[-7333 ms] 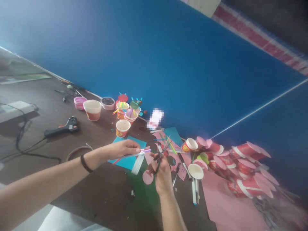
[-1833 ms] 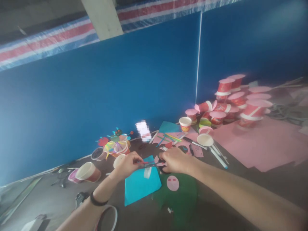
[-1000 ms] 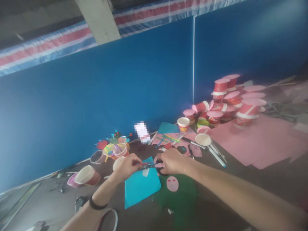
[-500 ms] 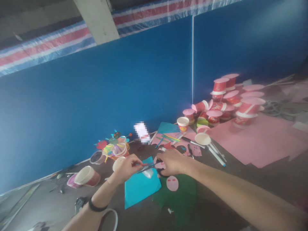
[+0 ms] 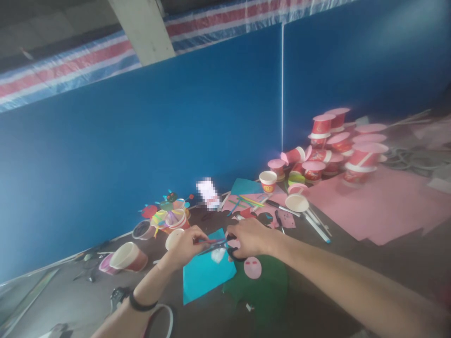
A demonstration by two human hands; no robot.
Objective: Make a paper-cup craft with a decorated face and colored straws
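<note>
Black wristband (image 5: 141, 303): around our left wrist, near the lower edge of the view.
White-edged hoop (image 5: 170, 319): on the desk (image 5: 197, 324), partly behind our left forearm.
Dark tool (image 5: 118, 295): just beyond that forearm, which hides part of it.
Green sheet (image 5: 268, 286): flat in front of us, with a pink disc (image 5: 252, 268) bearing two red marks near its far edge.
Turquoise sheet (image 5: 207, 279): below our hands, a crumpled whitish piece (image 5: 218, 255) over its far part.
Left hand (image 5: 190, 243): our grip is pinched closed on a thin reddish strip (image 5: 212, 241), held over the turquoise sheet.
Right hand (image 5: 252, 236): our grip is curled closed around the black handles of the scissors (image 5: 220, 245), whose blades point at our left hand and lie by the strip; we cannot tell how wide they part.
Tilted cup (image 5: 129, 258): well to the left of our hands, beside a pink tub (image 5: 107, 264).
Colourful paper figures (image 5: 169, 206): in and around cups beyond our left hand.
Markers (image 5: 317, 226): right of our hands, near a large pink sheet (image 5: 380, 206).
Red cups (image 5: 359, 164): piled farther right, many topped with pink discs.
Blue wall (image 5: 158, 131): behind everything on the desk.
</note>
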